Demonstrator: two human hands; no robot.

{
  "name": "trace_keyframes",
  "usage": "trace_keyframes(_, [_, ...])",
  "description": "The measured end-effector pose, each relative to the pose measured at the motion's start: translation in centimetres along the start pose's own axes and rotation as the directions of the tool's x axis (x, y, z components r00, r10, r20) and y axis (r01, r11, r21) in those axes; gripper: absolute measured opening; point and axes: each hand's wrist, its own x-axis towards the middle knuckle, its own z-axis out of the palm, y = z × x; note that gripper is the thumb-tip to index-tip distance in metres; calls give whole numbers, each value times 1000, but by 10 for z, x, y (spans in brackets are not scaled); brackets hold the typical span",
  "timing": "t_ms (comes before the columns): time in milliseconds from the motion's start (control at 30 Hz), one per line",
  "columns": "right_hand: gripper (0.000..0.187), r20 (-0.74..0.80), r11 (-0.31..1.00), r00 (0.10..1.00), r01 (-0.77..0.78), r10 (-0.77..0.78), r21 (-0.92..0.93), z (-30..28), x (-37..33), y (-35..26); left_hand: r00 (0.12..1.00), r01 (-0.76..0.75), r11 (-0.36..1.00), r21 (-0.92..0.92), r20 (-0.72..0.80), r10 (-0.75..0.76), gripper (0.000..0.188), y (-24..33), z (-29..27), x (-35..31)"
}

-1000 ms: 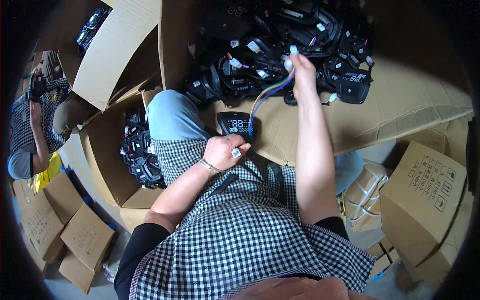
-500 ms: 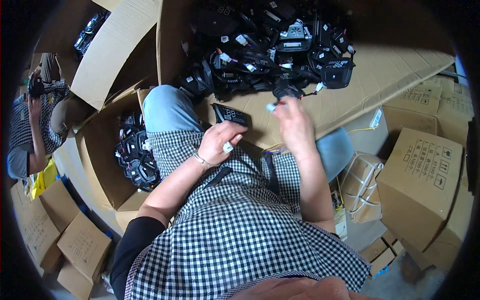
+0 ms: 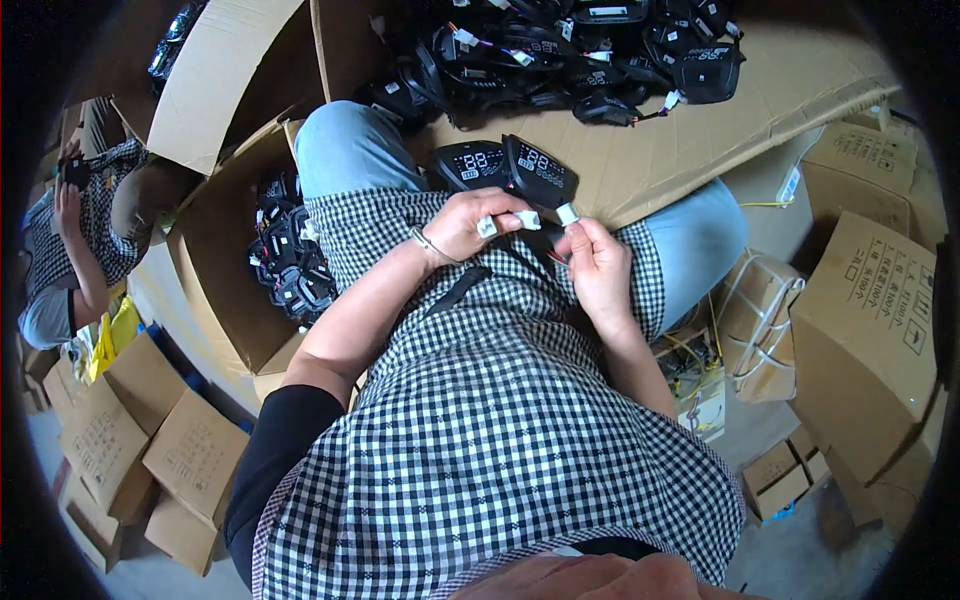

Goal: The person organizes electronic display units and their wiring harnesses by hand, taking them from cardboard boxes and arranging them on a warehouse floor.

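Two black digital display panels [image 3: 540, 172] lie side by side, slightly overlapping, on the cardboard flap in front of my lap. Just below them, my left hand [image 3: 462, 226] is closed, with a white plug connector [image 3: 527, 220] pinched at its fingertips and another white piece [image 3: 487, 227] by its fingers. My right hand [image 3: 600, 268] pinches a second white connector [image 3: 567, 213], its end pointing up beside the panels. Thin coloured wires [image 3: 556, 258] show next to the right fingers. A small gap separates the two connectors.
A heap of black display panels with wires [image 3: 540, 60] fills the large carton ahead. At left stands a carton [image 3: 215, 290] holding more black units [image 3: 290, 260]. Closed cartons [image 3: 865, 340] are stacked at right. Another person [image 3: 75, 220] sits at far left.
My right hand has come down from the heap toward my left hand. A second display panel now lies beside the first. The view has shifted, so the heap appears higher.
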Motion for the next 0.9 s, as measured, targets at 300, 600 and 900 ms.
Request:
trace_keyframes(300, [13, 476, 825, 866, 376, -152, -421, -18, 19, -15, 987, 122, 975, -184, 126, -100, 19, -13, 0, -9])
trace_keyframes(600, [21, 644, 845, 765, 327, 26, -423, -11, 32, -14, 961, 76, 996, -46, 269, -61, 21, -2, -11, -6])
trace_keyframes(900, [19, -34, 739, 814, 509, -581, -442, 8, 192, -35, 894, 184, 799, -573, -240, -378, 13, -2, -12, -11])
